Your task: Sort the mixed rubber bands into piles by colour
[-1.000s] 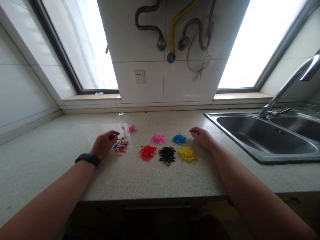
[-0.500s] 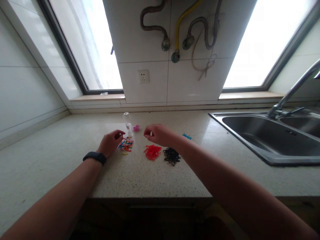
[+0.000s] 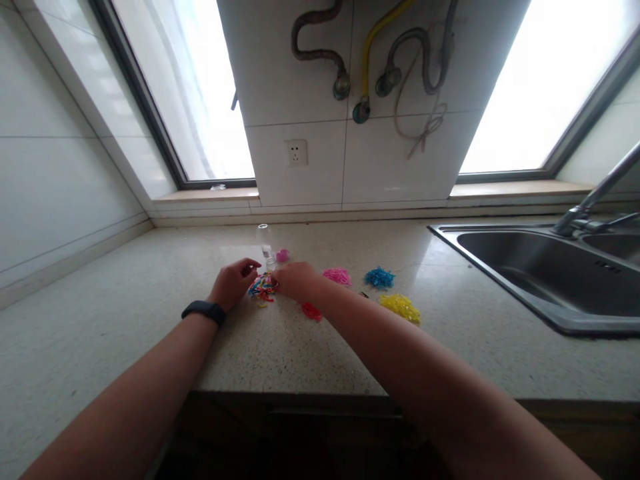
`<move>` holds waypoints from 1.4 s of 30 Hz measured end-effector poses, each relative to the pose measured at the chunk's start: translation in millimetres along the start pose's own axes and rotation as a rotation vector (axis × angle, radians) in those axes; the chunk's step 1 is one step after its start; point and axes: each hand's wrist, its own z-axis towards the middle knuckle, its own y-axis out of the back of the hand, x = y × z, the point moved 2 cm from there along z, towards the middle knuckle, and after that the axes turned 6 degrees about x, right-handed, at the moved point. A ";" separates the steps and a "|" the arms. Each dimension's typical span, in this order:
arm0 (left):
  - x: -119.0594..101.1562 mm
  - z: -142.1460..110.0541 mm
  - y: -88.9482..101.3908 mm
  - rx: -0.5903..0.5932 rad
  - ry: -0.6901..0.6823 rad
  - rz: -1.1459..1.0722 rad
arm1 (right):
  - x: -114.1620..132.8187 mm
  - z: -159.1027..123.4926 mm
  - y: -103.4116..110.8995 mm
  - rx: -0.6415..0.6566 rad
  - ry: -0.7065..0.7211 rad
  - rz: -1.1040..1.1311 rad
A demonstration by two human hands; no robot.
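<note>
A mixed-colour pile of small rubber bands (image 3: 261,287) lies on the counter between my hands. Beside its left edge rests my left hand (image 3: 235,280), fingers loosely curled with a gap at the thumb and nothing visible in them. My right hand (image 3: 297,280) reaches over from the right, its fingertips pressed together at the pile; what they pinch is hidden. Sorted by colour, a red pile (image 3: 312,311) is partly covered by my right forearm, while a pink pile (image 3: 337,275), a blue pile (image 3: 379,277) and a yellow pile (image 3: 401,308) lie beyond it. Only a bit of the black pile (image 3: 364,294) shows.
A clear plastic bottle (image 3: 266,245) lies behind the mixed pile, with a pink cap (image 3: 283,255) near its neck. To the right a steel sink (image 3: 500,287) with a tap (image 3: 575,217) is set into the stone counter (image 3: 280,360). A socket (image 3: 297,153) is on the tiled wall.
My right hand has moved left and down to the mixed pile. Its forearm now covers most of the black pile and uncovers the pink, blue and yellow ones. The view has shifted slightly.
</note>
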 end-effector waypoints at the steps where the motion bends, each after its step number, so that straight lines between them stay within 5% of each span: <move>1: -0.5 0.0 0.1 0.001 0.004 -0.001 | 0.1 0.5 -0.7 -0.006 0.004 0.004; 28: -2.5 -0.3 1.6 0.007 0.010 0.000 | 0.2 -3.7 -3.1 -0.091 0.009 0.016; 33: -5.0 -1.9 2.2 0.002 0.017 -0.017 | -23.7 -28.1 12.6 -0.228 0.021 0.295; 42: 0.8 -1.6 -0.4 0.019 0.021 -0.006 | -92.7 -118.2 36.4 -0.563 -0.027 1.295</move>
